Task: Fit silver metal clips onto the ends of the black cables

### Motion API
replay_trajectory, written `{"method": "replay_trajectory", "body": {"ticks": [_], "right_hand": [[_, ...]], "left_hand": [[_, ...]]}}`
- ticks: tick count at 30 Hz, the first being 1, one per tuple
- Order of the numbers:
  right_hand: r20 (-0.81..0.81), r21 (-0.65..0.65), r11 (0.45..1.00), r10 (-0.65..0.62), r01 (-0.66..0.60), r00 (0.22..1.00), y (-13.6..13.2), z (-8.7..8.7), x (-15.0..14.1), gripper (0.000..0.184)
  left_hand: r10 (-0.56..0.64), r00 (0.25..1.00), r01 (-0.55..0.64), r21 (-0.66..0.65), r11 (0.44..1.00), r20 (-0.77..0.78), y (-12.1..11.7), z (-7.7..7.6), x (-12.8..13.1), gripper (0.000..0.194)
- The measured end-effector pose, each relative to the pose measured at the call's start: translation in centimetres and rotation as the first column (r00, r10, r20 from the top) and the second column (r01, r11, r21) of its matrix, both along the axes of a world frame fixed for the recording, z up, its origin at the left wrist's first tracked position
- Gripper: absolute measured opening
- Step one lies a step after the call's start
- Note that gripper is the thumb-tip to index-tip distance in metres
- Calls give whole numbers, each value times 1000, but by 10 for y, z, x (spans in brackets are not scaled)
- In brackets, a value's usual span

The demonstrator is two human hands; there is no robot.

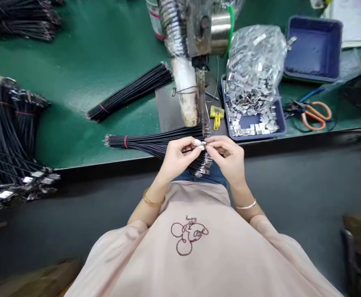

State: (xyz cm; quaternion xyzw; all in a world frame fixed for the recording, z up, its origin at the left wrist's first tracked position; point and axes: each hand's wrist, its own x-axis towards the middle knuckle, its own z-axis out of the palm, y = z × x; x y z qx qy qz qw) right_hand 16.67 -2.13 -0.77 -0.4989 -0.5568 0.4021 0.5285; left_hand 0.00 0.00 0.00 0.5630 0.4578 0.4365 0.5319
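My left hand (180, 159) pinches at the end of a black cable, thumb and forefinger closed. Opposite it, my right hand (227, 156) is closed on a small metal connector (203, 143), and the fingertips of both hands nearly meet there. Under my hands lies a bundle of black cables (149, 140) tied with a red band, its right ends fanned out over the table edge, several with metal connectors. Just above my fingers is the narrow metal tip of a bench machine (200, 99). A blue tray (255, 134) of loose metal connectors stands to the right.
A second cable bundle (131, 93) lies behind. More bundles (7, 123) hang over the left edge. A white-ended duct (185, 90) and a solder spool (220, 33) stand at centre. Orange-handled pliers (317, 115), a yellow piece (217, 116) and a blue bin (312, 49) are at right.
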Motion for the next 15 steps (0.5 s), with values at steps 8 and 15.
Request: {"method": "replay_trajectory", "body": {"ticks": [8, 15], "right_hand": [[-37, -67, 998, 9, -12, 999, 0, 1, 0, 6], [23, -28, 1000, 10, -9, 1000, -1, 4, 0, 6]], "left_hand": [[-12, 1000, 12, 7, 1000, -19, -1, -3, 0, 13], [-27, 999, 28, 50, 998, -25, -1, -4, 0, 14]]}}
